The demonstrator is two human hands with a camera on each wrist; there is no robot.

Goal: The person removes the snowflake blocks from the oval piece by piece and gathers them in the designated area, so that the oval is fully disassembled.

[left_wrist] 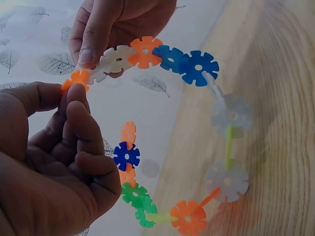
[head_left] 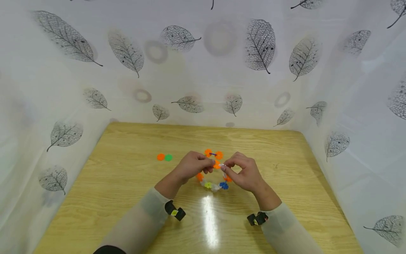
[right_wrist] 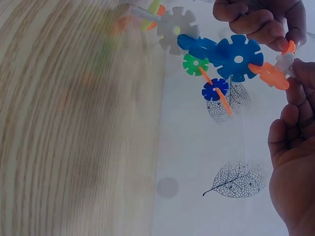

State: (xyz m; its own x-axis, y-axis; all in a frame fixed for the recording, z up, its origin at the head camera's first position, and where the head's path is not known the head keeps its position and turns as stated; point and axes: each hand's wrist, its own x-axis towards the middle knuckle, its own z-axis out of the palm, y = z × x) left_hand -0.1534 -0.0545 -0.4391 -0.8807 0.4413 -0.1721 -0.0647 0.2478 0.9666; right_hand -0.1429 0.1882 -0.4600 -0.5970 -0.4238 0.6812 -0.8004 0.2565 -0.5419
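My left hand (head_left: 194, 165) pinches an orange notched snowflake disc (left_wrist: 77, 79) between thumb and fingers. Facing it, my right hand (head_left: 242, 172) pinches a white notched disc (left_wrist: 97, 73), its edge meeting the orange one. From the white disc a curved chain of interlocked discs runs on, with an orange disc (left_wrist: 146, 52), a blue disc (left_wrist: 198, 68), cloudy white discs (left_wrist: 232, 115) and a green disc (left_wrist: 135, 194). Its far end, a dark blue disc (right_wrist: 215, 89) between orange ones, hangs free. Fingertips partly cover the joint between my hands.
Two loose discs, one orange (head_left: 160, 157) and one green (head_left: 168, 157), lie side by side on the wooden table (head_left: 133, 141), left of my hands. A white leaf-print curtain (head_left: 203, 77) stands behind the table and along both sides.
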